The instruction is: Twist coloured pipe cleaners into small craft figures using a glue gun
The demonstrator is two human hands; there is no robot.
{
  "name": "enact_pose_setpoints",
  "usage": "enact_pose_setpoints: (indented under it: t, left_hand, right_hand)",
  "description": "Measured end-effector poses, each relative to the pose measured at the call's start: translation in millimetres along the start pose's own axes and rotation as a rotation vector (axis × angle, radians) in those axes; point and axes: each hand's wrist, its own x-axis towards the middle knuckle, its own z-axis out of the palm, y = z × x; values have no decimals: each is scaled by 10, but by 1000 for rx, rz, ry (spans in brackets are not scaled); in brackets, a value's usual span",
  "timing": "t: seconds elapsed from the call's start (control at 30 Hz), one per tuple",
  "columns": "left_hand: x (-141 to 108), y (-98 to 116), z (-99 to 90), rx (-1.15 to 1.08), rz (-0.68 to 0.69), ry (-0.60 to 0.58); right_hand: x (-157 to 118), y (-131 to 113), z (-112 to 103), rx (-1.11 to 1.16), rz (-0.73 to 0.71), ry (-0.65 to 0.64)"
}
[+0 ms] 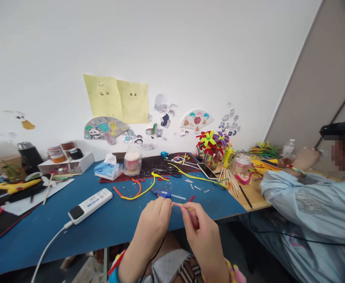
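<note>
My left hand [154, 220] and my right hand [201, 230] are close together in front of the table's near edge. Between them runs a thin pink strand, apparently a pipe cleaner [176, 204], with a bit of yellow beside my right fingertips. Both hands pinch it, thumb against fingers; its ends are hidden inside the hands. Just beyond my left hand lies a blue glue gun [164, 194] with a clear glue stick [178, 197]. A short red piece [192, 198] lies past my right hand. Yellow [148, 190] and orange [139, 188] pipe cleaners curve to the left.
A white power strip [90, 205] with its cable lies left on the blue table [125, 226]. Behind are a tissue pack [108, 169], scissors [172, 171], a phone [207, 171] and a vase of pipe-cleaner flowers [210, 143]. A person in a light blue jacket [304, 204] sits at right.
</note>
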Motion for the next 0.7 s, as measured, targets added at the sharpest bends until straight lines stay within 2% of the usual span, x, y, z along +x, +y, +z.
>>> enact_pose_setpoints:
  t: [0.07, 0.17, 0.27, 0.33, 0.4, 0.5, 0.6, 0.7]
  left_hand:
    - [6, 48, 74, -48, -65, 75]
    - [24, 101, 103, -234, -225, 146]
    - [36, 141, 67, -443, -348, 151]
    - [38, 174, 29, -594, -391, 114]
    - [42, 211, -9, -771, -428, 38]
    - [52, 247, -63, -1018, -464, -111]
    - [63, 200, -118, -1183, -448, -281]
    - [85, 62, -200, -1270, -390, -498]
  right_hand:
    - [-42, -15, 60, 13, -20, 55]
    - [-75, -27, 142, 114, 2, 71]
    - [-75, -2, 209, 260, 98, 75]
    - [-78, 40, 246, 369, 163, 107]
    - [-97, 97, 279, 465, 215, 137]
    - [-137, 198, 303, 534, 225, 105]
    - [-124, 297, 268, 560, 214, 10]
    - [-25, 384, 165, 560, 203, -121]
